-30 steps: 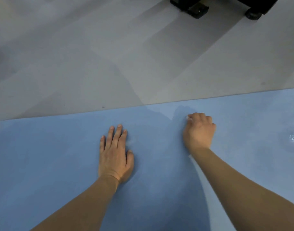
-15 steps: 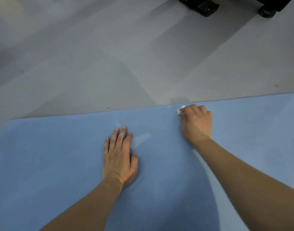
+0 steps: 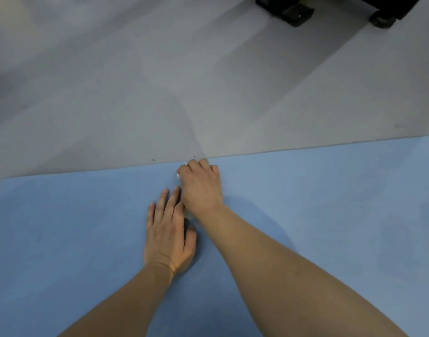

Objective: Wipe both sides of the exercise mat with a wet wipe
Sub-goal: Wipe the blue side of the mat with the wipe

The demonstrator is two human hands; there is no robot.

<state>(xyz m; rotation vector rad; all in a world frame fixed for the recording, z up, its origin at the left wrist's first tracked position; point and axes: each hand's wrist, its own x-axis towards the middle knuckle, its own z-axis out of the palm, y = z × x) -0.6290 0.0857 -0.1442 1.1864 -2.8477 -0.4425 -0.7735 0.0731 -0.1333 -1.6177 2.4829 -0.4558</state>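
**At the mat's far edge: wiping the upper face**

Along the far edge of the blue exercise mat (image 3: 306,203), which lies flat on the grey floor (image 3: 135,93), the head view shows the right hand (image 3: 201,186) with fingers curled round a wet wipe (image 3: 179,175); only a white scrap peeks out at the knuckles. The left hand (image 3: 168,234) lies flat, fingers straight, pressing the mat just beside the right wrist, near the mat's far-left corner. I judge the step to be wiping the first face. Next the wipe probably needs sweeping along uncovered stretches, the flat hand steadying the mat; turning it over comes later. Black wheeled feet (image 3: 293,10) stand well apart on the floor.
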